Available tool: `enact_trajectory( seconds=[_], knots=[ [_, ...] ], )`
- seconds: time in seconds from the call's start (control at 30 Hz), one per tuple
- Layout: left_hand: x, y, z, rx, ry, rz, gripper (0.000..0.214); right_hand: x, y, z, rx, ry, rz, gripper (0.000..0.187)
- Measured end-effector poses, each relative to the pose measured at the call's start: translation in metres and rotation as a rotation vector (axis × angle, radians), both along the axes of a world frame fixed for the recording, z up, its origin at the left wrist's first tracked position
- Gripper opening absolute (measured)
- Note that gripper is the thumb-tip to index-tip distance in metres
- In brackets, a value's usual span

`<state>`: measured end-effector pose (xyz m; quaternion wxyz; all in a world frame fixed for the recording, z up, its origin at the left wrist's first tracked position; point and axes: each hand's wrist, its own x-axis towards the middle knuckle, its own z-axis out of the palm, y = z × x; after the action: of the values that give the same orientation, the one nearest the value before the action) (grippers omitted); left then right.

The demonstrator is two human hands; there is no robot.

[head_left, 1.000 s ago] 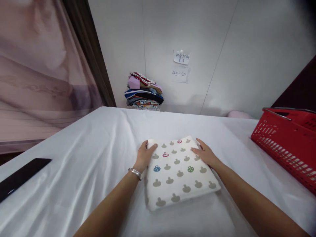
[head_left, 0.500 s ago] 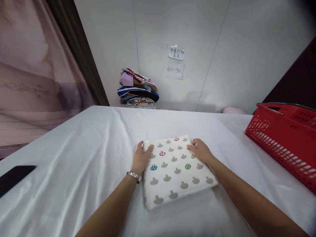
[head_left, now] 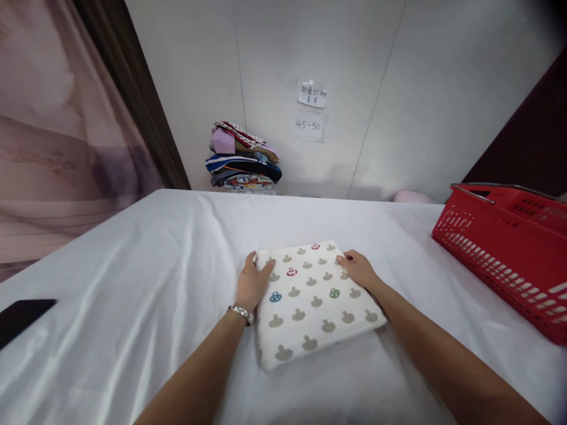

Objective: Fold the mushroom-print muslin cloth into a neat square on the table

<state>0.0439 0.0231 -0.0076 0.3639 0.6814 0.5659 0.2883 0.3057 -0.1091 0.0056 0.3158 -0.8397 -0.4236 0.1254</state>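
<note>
A folded cream cloth (head_left: 310,304) printed with grey, red, blue and green mushroom shapes lies on the white-covered table (head_left: 133,283). My left hand (head_left: 252,283), with a silver bracelet at the wrist, grips the cloth's far left corner, thumb on top. My right hand (head_left: 359,270) curls over the cloth's far right edge, fingers closed on it.
A red plastic basket (head_left: 505,248) stands at the right edge of the table. A stack of folded clothes (head_left: 243,159) sits at the back against the wall, below two paper notes (head_left: 311,109). A dark flat object (head_left: 22,316) lies at the left.
Both hands went from resting on the cloth's top to closing on its far corners. The view shifted slightly, so the cloth sits a little nearer the frame's middle.
</note>
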Motion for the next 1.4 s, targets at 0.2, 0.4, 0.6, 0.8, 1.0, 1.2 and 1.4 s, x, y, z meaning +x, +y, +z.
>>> enact_trajectory(
  seconds=[0.2,0.4,0.6,0.8,1.0,1.2,1.4],
  knots=[
    [0.001,0.001,0.0,0.028,-0.008,-0.005,0.069,-0.002,-0.009,0.005,-0.044,-0.063,0.038,0.033],
    [0.001,-0.001,0.002,0.027,0.016,-0.001,0.067,0.001,-0.002,-0.004,-0.079,-0.116,0.027,0.029],
    [0.001,-0.001,0.002,0.036,0.018,-0.015,0.066,0.009,0.005,0.004,-0.147,-0.164,0.038,0.027],
    [0.001,-0.002,0.002,0.023,-0.004,-0.016,0.067,0.007,0.018,0.005,-0.135,-0.25,0.037,0.035],
    [0.001,-0.003,0.003,0.023,0.0,-0.024,0.068,0.004,0.017,-0.008,-0.118,-0.276,-0.003,0.032],
    [0.002,-0.004,0.003,0.027,0.018,-0.023,0.067,0.015,0.02,-0.002,-0.184,-0.213,0.021,0.033],
    [0.002,-0.005,0.003,0.03,-0.009,-0.013,0.066,-0.022,0.026,0.019,-0.076,-0.409,0.215,0.064]
  ],
)
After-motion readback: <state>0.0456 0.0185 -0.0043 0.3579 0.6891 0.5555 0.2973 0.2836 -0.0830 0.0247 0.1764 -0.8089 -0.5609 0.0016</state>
